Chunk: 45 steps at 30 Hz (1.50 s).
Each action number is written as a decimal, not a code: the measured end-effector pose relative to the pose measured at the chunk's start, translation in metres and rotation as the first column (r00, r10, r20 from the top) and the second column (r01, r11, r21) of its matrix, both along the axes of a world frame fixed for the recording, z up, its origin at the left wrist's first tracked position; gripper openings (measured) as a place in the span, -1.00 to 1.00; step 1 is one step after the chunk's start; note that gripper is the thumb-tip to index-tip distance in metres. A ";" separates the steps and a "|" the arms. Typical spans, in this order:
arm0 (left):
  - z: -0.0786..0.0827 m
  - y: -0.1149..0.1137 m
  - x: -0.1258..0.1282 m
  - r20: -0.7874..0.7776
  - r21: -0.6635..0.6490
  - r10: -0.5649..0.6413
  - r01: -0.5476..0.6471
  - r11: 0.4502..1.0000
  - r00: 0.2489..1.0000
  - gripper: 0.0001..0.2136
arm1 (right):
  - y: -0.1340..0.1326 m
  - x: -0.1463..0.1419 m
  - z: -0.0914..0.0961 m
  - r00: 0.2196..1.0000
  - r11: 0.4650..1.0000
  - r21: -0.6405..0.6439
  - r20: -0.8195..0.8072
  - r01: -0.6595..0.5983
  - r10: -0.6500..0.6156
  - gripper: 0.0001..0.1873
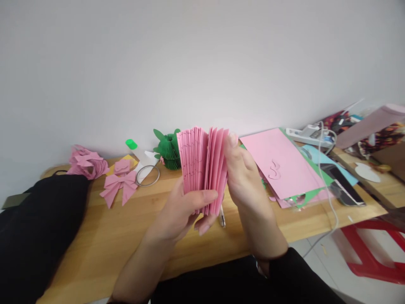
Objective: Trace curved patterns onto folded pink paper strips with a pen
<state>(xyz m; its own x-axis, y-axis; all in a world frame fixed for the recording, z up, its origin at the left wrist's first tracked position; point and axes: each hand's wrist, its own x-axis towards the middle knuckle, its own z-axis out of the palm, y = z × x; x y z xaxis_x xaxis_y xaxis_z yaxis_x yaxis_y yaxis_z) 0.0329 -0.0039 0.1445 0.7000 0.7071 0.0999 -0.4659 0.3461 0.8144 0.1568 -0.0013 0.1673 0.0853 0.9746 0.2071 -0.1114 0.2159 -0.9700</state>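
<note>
A thick stack of pink paper sheets (193, 164), with dark pen marks along the left leaves, is held upright above the table and fanned apart in the middle. My left hand (186, 207) is closed around its lower part, the thumb lying across the front. Against the right side of the stack, my right hand (245, 181) grips the outer leaves near the top; its other fingers are mostly hidden. Below the stack a pen (222, 219) lies on the wooden table (126, 240). A green honeycomb paper ball (172, 152) with leaves stands behind the stack.
On the left are pink paper bows (120, 183), a tape roll (147, 175), a green-capped glue stick (134, 147) and a black bag (41, 228). To the right lie pink card (281, 156), a phone (343, 181), a power strip (308, 136) and a hanging cable (329, 198).
</note>
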 end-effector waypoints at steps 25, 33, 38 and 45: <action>-0.001 0.000 0.004 0.054 0.010 -0.017 0.016 1.000 0.998 -0.75 | 0.000 0.000 -0.003 0.998 0.995 -0.095 -0.059 0.027 -0.033 -0.40; -0.002 0.000 0.003 0.040 0.017 -0.024 0.024 1.000 0.999 -0.76 | -0.001 0.000 0.000 0.994 0.995 -0.102 -0.105 -0.002 -0.009 -0.47; 0.000 0.000 0.002 0.000 0.055 -0.013 0.013 0.998 1.000 -0.71 | -0.002 -0.001 0.004 0.990 0.991 -0.132 -0.142 -0.002 -0.017 -0.54; 0.000 -0.001 0.002 -0.091 0.061 0.032 -0.026 0.998 0.995 -0.74 | -0.004 -0.001 0.005 0.991 0.984 -0.177 -0.132 -0.006 -0.018 -0.56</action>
<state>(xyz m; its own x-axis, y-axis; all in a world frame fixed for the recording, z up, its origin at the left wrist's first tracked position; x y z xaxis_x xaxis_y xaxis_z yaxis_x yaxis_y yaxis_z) 0.0344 -0.0049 0.1443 0.6874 0.7219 0.0792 -0.3974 0.2827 0.8730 0.1561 -0.0056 0.1719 0.1067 0.9941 0.0180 -0.2410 0.0434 -0.9696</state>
